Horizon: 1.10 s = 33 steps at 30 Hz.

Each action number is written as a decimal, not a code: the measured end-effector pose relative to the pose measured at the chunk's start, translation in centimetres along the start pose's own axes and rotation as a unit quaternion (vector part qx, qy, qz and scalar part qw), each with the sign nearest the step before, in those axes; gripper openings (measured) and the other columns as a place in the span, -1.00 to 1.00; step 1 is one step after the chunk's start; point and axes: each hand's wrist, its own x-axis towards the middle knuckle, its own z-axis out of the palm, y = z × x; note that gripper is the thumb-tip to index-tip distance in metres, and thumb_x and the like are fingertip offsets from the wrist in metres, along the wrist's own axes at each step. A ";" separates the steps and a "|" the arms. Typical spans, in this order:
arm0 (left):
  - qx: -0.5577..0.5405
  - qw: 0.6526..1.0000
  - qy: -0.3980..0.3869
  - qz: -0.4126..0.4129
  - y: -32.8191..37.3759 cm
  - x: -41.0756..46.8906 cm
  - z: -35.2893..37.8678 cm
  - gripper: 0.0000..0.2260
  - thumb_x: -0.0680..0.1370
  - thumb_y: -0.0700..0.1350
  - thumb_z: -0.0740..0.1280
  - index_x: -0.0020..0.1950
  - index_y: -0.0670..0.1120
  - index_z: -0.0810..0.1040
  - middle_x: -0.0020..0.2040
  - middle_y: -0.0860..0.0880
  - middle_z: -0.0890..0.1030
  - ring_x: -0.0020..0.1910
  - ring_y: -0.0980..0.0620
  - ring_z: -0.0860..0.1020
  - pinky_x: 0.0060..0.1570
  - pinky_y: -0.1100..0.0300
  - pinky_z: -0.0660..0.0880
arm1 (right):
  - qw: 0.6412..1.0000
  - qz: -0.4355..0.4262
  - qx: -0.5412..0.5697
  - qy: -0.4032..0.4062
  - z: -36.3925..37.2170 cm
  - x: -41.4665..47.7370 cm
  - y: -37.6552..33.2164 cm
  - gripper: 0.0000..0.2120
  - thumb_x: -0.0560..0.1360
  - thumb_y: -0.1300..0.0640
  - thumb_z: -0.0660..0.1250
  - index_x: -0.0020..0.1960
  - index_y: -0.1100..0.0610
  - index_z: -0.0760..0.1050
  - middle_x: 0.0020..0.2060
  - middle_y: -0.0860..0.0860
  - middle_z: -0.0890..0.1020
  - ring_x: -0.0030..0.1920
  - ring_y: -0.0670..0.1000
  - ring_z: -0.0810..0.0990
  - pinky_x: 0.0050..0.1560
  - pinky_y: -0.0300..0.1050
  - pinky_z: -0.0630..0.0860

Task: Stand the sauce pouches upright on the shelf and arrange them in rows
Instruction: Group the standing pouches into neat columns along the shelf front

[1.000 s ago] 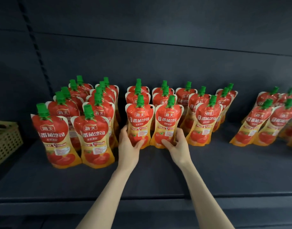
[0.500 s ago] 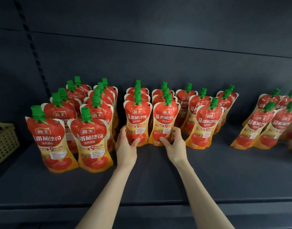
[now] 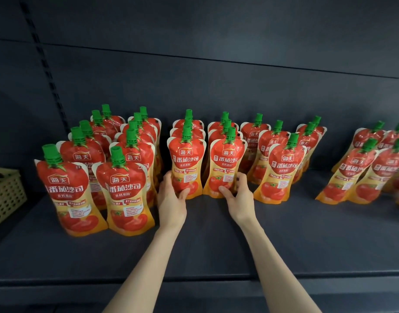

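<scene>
Two red sauce pouches with green caps are held upright, side by side, at the middle of a dark shelf (image 3: pixel 216 245). The left pouch (image 3: pixel 186 161) is gripped low by the left hand (image 3: pixel 171 201), its thumb curled across the front. The right pouch (image 3: pixel 226 163) is gripped likewise by the right hand (image 3: pixel 240 197). More pouches are ranked behind them and toward both shelf ends.

A shop, judging by the dark metal display shelf (image 3: pixel 216 245): dozens of identical red-and-yellow sauce pouches (image 3: pixel 124 188) with green caps stand on the shelf facing its front edge, a slotted upright rail (image 3: pixel 45 64) climbs the panelled wall (image 3: pixel 216 86) behind the shelf, and a beige perforated basket (image 3: pixel 4 195) sits at the shelf's left end
</scene>
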 end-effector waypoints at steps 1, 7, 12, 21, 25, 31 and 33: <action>0.000 1.000 -0.001 -0.001 0.0 0.0 0.0 -0.49 0.51 -0.12 0.36 0.40 -0.11 0.25 0.35 -0.11 0.41 0.37 -0.10 0.34 0.29 0.00 0.34 | 1.000 0.000 0.001 0.000 0.0 0.0 0.0 -0.62 0.52 0.12 0.32 0.27 0.08 0.27 0.19 0.01 0.55 0.22 0.03 0.52 0.22 -0.02 0.49; 0.015 1.000 0.002 0.002 0.0 -0.1 0.0 -0.48 0.52 -0.11 0.34 0.42 -0.11 0.23 0.38 -0.12 0.38 0.38 -0.10 0.32 0.31 0.02 0.32 | 1.000 0.002 -0.001 0.005 0.0 0.1 -0.2 -0.60 0.53 0.14 0.31 0.30 0.12 0.26 0.22 0.04 0.54 0.23 0.04 0.52 0.21 -0.05 0.47; 0.018 1.000 0.001 0.005 0.0 -0.2 0.0 -0.47 0.52 -0.11 0.34 0.43 -0.11 0.21 0.37 -0.12 0.38 0.38 -0.10 0.32 0.30 0.01 0.33 | 1.000 0.004 0.006 -0.010 -0.2 -0.1 -0.1 -0.64 0.53 0.13 0.31 0.26 0.07 0.27 0.19 0.00 0.55 0.21 0.02 0.53 0.23 0.00 0.49; 0.035 0.999 0.004 0.004 0.0 -0.2 0.1 -0.44 0.52 -0.10 0.34 0.45 -0.13 0.18 0.40 -0.13 0.35 0.40 -0.11 0.31 0.32 0.00 0.31 | 0.999 0.013 0.021 -0.025 -0.4 -0.2 -0.3 -0.63 0.53 0.14 0.31 0.28 0.08 0.27 0.22 0.02 0.54 0.25 0.02 0.50 0.27 0.03 0.47; 0.040 0.999 0.007 -0.007 0.4 -0.4 0.1 -0.38 0.52 -0.10 0.34 0.48 -0.15 0.12 0.43 -0.15 0.31 0.42 -0.13 0.29 0.33 0.00 0.30 | 0.999 0.018 0.018 -0.019 -0.4 -0.4 -0.6 -0.60 0.52 0.13 0.32 0.29 0.08 0.26 0.23 0.03 0.53 0.26 0.03 0.50 0.27 0.02 0.47; 0.025 1.000 -0.001 -0.007 1.3 -1.8 -0.6 -0.32 0.51 -0.13 0.35 0.51 -0.16 0.04 0.45 -0.17 0.28 0.43 -0.13 0.28 0.33 0.02 0.30 | 1.000 0.026 0.003 0.013 -1.3 -1.6 -1.1 -0.50 0.53 0.12 0.31 0.40 0.11 0.22 0.24 0.04 0.50 0.25 0.00 0.47 0.23 -0.09 0.44; 0.014 1.000 0.017 0.010 1.5 -2.7 -0.8 -0.40 0.50 -0.14 0.36 0.46 -0.16 0.17 0.38 -0.17 0.37 0.37 -0.13 0.36 0.29 0.03 0.35 | 0.999 0.007 -0.001 0.044 -2.3 -2.6 -0.9 -0.59 0.53 0.14 0.31 0.34 0.11 0.31 0.15 0.03 0.54 0.14 -0.04 0.51 0.13 -0.20 0.47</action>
